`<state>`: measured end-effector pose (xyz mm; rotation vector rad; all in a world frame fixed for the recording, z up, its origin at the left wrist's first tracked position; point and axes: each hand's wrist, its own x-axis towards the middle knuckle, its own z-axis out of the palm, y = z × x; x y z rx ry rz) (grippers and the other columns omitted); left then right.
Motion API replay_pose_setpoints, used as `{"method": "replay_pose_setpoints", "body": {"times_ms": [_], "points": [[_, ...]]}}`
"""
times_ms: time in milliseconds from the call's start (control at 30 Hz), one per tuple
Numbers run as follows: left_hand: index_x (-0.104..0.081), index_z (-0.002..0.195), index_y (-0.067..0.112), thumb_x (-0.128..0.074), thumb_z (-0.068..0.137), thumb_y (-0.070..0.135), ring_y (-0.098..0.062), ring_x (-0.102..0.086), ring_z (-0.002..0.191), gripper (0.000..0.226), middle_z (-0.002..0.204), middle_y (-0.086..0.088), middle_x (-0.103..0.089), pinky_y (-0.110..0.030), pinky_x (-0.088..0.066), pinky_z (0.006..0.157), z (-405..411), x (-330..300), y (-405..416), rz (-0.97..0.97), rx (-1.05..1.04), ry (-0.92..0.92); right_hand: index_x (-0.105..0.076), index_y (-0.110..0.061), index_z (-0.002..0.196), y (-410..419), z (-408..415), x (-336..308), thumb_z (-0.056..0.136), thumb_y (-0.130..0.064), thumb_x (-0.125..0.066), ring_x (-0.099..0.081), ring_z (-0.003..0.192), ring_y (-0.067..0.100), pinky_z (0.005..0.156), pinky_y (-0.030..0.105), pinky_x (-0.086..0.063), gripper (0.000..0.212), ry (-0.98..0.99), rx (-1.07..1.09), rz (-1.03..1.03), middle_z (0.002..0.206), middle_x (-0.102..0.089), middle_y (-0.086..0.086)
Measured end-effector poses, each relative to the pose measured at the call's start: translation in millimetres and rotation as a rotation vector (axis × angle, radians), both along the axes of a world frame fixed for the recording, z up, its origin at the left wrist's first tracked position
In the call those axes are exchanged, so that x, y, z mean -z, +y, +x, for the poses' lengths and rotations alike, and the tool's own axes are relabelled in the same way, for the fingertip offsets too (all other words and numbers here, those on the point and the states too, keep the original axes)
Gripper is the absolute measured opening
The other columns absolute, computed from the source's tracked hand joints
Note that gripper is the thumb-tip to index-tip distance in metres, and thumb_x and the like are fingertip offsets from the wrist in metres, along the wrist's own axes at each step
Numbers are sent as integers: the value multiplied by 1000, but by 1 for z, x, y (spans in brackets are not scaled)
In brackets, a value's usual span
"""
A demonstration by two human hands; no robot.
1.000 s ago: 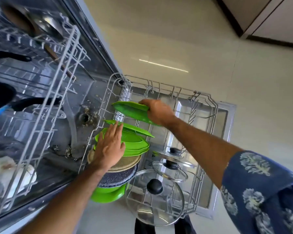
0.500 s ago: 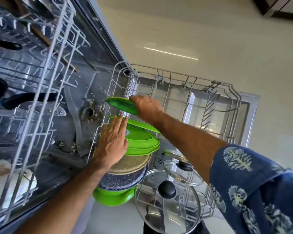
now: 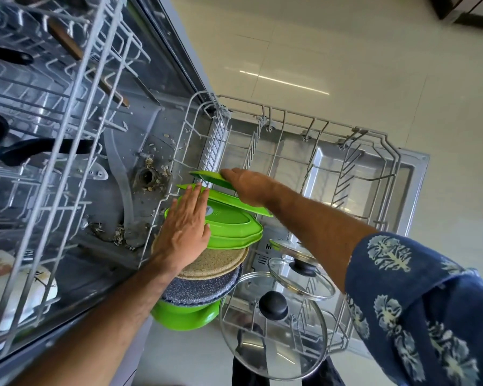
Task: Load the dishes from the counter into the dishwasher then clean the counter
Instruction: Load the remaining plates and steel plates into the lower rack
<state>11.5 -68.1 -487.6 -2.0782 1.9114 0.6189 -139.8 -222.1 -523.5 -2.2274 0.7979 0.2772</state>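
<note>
right hand (image 3: 250,186) was seen gripping a green plate (image 3: 211,179) by its edge, and over the last second that plate had been lowered from above the row to a spot at the row's 12 o'clock end in the lower rack (image 3: 296,126). left hand (image 3: 186,229) had been kept flat, fingers straight, against the stacked green plates (image 3: 234,227), with the glass lids (image 3: 273,324) at 5 o'clock. the plate was judged nearly slotted, so release seemed close and more counter dishes remained to be loaded.
</note>
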Motion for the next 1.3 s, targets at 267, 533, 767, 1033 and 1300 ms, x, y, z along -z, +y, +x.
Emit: {"method": "replay_pose_setpoints", "body": {"times_ms": [267,533,767,1033,1300], "points": [[2,158,13,-50,97,30,-24,3,153,82,165,-9,6,-49,-11,125,-3,-4,-2,14,-24,3,-41,0,142,9,2,10,92,1,-44,-62,104,40,92,47,-51,50,-167,64,-52,119,-61,26],[7,157,13,-49,98,29,-22,6,152,84,164,-8,13,-47,-4,125,-5,-15,-3,55,-7,-14,-34,-3,147,1,6,-6,98,-26,-57,-51,120,41,104,47,-41,59,-103,93,1,132,-53,23],[5,158,15,-43,99,29,-22,2,154,77,166,-7,9,-51,-10,124,-29,-70,13,80,-34,-49,-31,-9,150,2,-76,-83,96,-19,-56,-45,131,37,109,44,-38,60,15,92,-31,146,-45,20],[-25,155,5,-58,89,34,-32,-31,147,79,160,-17,-27,-55,-32,115,-97,-226,63,24,-112,-104,-34,-13,147,57,-131,-247,94,-27,-53,-48,125,35,100,49,-44,58,77,-74,-152,139,-49,12],[-28,154,6,-39,95,47,-31,-29,147,73,160,-15,-29,-54,-30,115,-134,-376,192,40,-286,-144,-33,-17,152,187,-107,-388,89,-47,-50,-39,139,32,111,47,-35,72,-66,-381,-251,155,-37,10]]}}
